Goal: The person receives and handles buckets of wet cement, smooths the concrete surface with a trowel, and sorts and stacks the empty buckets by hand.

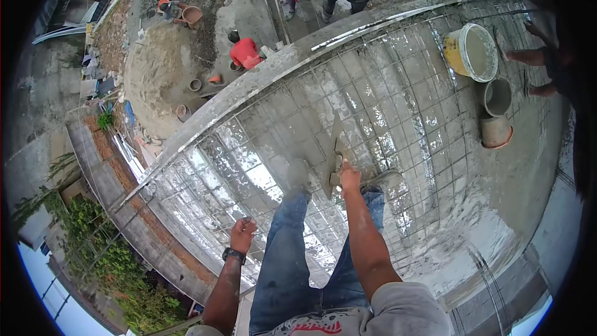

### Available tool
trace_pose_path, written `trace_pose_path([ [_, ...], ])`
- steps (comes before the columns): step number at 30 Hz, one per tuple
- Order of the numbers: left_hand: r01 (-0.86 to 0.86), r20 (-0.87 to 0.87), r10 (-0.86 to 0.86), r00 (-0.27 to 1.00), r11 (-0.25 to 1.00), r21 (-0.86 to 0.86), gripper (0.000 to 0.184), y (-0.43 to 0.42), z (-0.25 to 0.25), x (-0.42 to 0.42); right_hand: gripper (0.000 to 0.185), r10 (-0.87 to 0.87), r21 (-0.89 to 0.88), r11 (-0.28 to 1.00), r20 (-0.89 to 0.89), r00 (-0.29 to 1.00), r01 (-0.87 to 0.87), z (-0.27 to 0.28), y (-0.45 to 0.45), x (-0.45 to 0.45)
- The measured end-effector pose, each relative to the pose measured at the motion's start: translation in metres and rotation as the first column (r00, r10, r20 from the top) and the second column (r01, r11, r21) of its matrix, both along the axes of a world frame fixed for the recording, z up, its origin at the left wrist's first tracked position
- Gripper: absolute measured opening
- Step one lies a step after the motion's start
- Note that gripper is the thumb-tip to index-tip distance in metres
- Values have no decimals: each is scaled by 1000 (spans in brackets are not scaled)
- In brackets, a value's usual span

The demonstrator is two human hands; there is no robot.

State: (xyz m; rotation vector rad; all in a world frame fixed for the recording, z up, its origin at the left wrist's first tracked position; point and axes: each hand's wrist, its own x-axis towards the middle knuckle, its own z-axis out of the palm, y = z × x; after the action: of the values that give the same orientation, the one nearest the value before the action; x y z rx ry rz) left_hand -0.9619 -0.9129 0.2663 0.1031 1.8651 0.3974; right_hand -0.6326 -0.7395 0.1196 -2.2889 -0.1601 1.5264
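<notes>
My right hand (351, 176) is closed round the handle of a plastering trowel (335, 137). Its long, narrow blade stretches away from me, just over the wet, meshed floor between my feet. Off to the left, my left hand (243, 234) hangs in the air with its fingers curled in; whether anything small is inside cannot be made out. A dark watch is on that wrist. Beneath both hands lies a grid of steel mesh (364, 96), partly covered with wet grey cement and shiny water.
A yellow bucket (459, 51) and two dark pails (497, 97) (495, 132) stand at the right, near another person's bare legs (528, 57). A raised concrete edge (273, 74) curves along the far side. Below it, several people work by a sand heap (158, 74).
</notes>
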Motion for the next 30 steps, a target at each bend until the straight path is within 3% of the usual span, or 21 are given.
trace_pose_path([
  [2, -21, 12, 21, 1000, 1000, 8, 41, -4, -2, -8, 55, 197, -6, 980, -52, 979, -198, 14, 2, -38],
  [3, -44, 36, 43, 998, 999, 28, 41, -10, -5, -8, 56, 354, 38, 934, 6, 935, -354, 11, -3, -51],
  [5, -84, 77, 78, 994, 994, 70, 40, -19, -18, -6, 58, 620, 110, 767, 129, 774, -633, -9, -16, -81],
  [7, -132, 140, 123, 982, 989, 60, 41, -15, -18, 7, 61, 802, 22, 581, 155, 577, -813, 28, 2, -114],
  [11, -207, 236, 190, 953, 977, 46, 45, -10, -20, 34, 58, 971, -107, 207, 143, 191, -973, 42, 18, -160],
  [15, -243, 317, 229, 920, 970, 5, 51, -18, -19, 37, 51, 981, -103, -67, 172, -84, -992, 36, 28, -207],
  [18, -236, 295, 222, 929, 972, 11, 52, -32, -24, 29, 49, 957, -66, -168, 228, -179, -984, 36, 33, -240],
  [21, -334, 201, 315, 927, 941, 64, 48, -44, -30, 17, 49, 947, -14, -164, 279, -161, -986, 17, 25, -273],
  [24, -339, 176, 326, 929, 940, 49, 46, -61, -44, 1, 48, 948, 32, -51, 315, -38, -998, 5, 13, -312],
  [27, -413, 157, 402, 902, 909, 50, 43, -74, -51, -13, 49, 884, 165, 29, 457, 102, -986, -34, -22, -342],
  [30, -472, 198, 462, 864, 881, 3, 42, -78, -46, -26, 52, 886, 126, -119, 460, -48, -985, -56, -54, -349],
])
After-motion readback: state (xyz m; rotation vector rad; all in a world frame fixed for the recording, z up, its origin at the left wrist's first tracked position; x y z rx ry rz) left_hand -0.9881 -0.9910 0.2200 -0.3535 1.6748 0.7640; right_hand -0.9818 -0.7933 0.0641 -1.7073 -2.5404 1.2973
